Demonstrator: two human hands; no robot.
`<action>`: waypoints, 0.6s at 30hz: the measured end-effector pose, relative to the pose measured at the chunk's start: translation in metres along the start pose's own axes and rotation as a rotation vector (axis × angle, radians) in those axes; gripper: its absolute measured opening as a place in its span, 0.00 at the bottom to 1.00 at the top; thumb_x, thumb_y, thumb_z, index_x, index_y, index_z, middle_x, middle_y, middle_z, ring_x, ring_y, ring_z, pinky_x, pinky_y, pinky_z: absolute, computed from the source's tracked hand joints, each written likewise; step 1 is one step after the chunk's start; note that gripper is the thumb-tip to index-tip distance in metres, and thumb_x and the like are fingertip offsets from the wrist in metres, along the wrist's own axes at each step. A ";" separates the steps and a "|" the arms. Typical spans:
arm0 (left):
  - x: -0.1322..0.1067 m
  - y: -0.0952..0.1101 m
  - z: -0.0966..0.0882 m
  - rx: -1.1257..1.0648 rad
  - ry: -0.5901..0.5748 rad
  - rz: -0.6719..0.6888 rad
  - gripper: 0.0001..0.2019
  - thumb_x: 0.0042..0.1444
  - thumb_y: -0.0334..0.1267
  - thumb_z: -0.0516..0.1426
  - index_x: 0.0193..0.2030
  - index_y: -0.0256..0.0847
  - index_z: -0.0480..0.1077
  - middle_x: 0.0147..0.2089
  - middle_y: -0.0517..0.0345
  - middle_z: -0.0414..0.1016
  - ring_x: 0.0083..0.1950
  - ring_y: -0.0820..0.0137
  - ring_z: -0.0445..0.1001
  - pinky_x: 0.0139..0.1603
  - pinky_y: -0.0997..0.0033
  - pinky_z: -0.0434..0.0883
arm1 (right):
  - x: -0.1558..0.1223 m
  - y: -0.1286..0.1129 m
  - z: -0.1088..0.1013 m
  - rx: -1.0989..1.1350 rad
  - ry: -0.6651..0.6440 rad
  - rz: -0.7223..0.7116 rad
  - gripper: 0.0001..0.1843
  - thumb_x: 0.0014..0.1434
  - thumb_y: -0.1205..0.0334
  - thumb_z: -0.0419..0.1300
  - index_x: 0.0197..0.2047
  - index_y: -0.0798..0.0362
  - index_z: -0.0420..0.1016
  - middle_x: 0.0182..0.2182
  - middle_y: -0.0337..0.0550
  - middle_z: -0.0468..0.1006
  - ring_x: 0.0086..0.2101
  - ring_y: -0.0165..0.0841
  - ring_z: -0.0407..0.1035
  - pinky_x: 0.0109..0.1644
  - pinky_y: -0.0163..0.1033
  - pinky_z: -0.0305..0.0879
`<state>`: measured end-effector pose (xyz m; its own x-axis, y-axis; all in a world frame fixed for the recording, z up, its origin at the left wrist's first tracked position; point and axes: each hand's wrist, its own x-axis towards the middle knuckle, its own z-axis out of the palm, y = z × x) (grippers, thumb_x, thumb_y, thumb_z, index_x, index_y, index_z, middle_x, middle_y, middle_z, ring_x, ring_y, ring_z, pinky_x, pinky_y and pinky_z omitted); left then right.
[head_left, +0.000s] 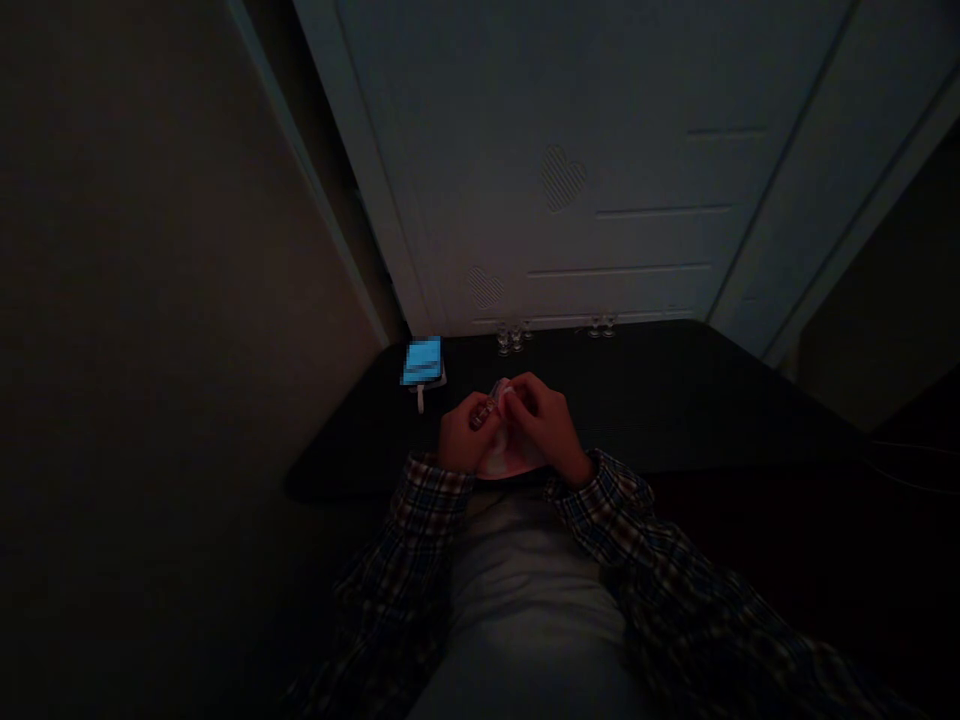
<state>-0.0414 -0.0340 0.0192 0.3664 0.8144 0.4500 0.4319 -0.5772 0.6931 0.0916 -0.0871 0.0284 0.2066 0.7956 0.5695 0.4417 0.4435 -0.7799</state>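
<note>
Close in front of my body, both hands meet over the near part of the dark table. My left hand (466, 438) is closed around a small clear glass (482, 411), of which only a shiny part shows between the fingers. A pinkish-white cloth (514, 455) hangs below and between the hands. Its upper end is pinched in the fingers of my right hand (544, 415), against the glass. Dim light hides where the cloth and glass touch exactly.
Several small stemmed glasses (517, 338) stand at the table's back edge, with two more glasses (602, 325) to their right. A lit phone (424, 360) lies at the back left. Behind the dark table (675, 400) rises a white panel (630, 120) with heart patterns.
</note>
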 end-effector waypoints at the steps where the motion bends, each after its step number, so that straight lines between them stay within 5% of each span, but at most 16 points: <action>1: 0.000 0.000 0.000 -0.001 0.006 0.003 0.06 0.50 0.39 0.54 0.32 0.40 0.68 0.24 0.65 0.66 0.25 0.75 0.65 0.25 0.78 0.62 | 0.000 0.000 0.000 0.000 -0.002 0.001 0.08 0.59 0.58 0.51 0.37 0.51 0.68 0.28 0.36 0.73 0.29 0.28 0.69 0.32 0.31 0.60; 18: 0.003 -0.010 0.003 -0.163 0.167 0.015 0.16 0.49 0.37 0.58 0.46 0.43 0.65 0.36 0.60 0.71 0.35 0.71 0.71 0.34 0.73 0.69 | -0.001 -0.003 -0.002 -0.024 0.003 -0.014 0.08 0.59 0.58 0.52 0.36 0.52 0.68 0.28 0.37 0.73 0.28 0.28 0.69 0.32 0.31 0.60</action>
<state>-0.0423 -0.0263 0.0119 0.2248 0.8122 0.5384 0.2839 -0.5831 0.7611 0.0914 -0.0900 0.0306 0.2026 0.7884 0.5808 0.4654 0.4443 -0.7655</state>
